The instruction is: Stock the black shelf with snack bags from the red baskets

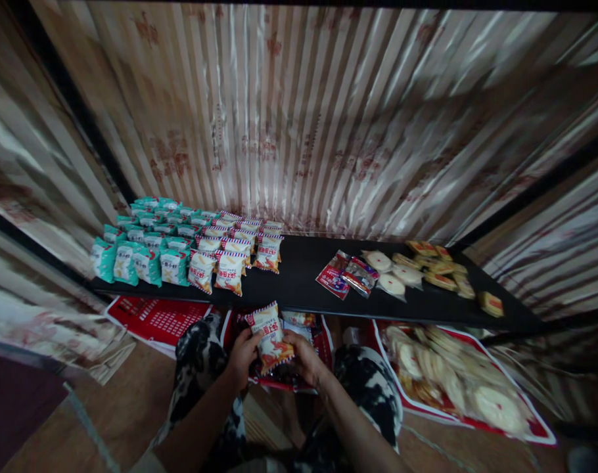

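Note:
Between my two hands, in front of the shelf's near edge, is a white, red and orange snack bag (270, 338). My left hand (244, 358) grips its left side, and my right hand (303, 355) holds its right edge. Below them, a red basket (327, 338) between my knees contains more packets, partly hidden by my hands. On the black shelf (299, 279), matching snack bags (230, 269) stand in rows, the nearest one left of and beyond my hands. Teal and white bags (148, 263) fill the shelf's left end in upright rows.
Farther right on the shelf lie red flat packets (334, 274), white round packs (391, 285) and small yellow packs (439, 281). A red basket (538, 420) of round packs stands at lower right, another red basket (156, 322) at left. Striped sheeting (299, 131) hangs behind.

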`<action>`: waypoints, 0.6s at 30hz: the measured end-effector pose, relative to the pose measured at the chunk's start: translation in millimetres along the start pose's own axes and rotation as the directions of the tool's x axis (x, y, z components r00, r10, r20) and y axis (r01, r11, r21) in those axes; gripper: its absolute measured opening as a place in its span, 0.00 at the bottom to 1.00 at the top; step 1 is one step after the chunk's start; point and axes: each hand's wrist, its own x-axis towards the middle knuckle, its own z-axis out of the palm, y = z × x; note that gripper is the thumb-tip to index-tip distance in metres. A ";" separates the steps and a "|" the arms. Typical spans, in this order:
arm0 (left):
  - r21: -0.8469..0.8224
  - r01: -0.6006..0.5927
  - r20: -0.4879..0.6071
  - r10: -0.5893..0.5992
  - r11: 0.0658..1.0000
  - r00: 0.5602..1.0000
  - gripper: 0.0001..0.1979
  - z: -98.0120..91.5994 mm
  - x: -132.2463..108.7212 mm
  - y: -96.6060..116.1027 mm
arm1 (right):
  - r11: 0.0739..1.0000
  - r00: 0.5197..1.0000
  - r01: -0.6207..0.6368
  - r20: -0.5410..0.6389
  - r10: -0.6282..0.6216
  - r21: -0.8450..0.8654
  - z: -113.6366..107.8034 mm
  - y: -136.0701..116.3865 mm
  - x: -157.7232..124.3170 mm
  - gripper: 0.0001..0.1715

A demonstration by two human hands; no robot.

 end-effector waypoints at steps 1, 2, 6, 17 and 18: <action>-0.008 -0.027 -0.003 0.027 1.000 1.000 0.21 2.6 1.4 3.8 | 0.999 1.000 -0.002 0.020 0.002 0.036 1.6 -2.7 -2.3 0.18; -0.012 -0.059 -0.011 0.059 0.998 0.998 0.23 4.8 3.1 7.6 | 0.997 0.999 -0.005 0.048 0.001 0.076 3.3 -5.8 -4.6 0.18; -0.004 -0.186 0.004 0.186 0.982 0.982 0.25 11.4 9.7 23.1 | 0.987 0.990 0.096 0.089 -0.108 0.128 7.8 -20.7 -11.5 0.24; 0.464 -0.480 0.069 0.509 0.745 0.858 0.22 29.0 37.4 45.6 | 0.942 0.935 0.333 -0.111 -0.336 -0.043 -1.4 -48.1 27.5 0.27; 0.528 -0.491 0.061 0.546 0.692 0.835 0.22 31.2 38.6 47.2 | 0.933 0.922 0.353 -0.140 -0.360 -0.069 -2.1 -50.7 35.7 0.27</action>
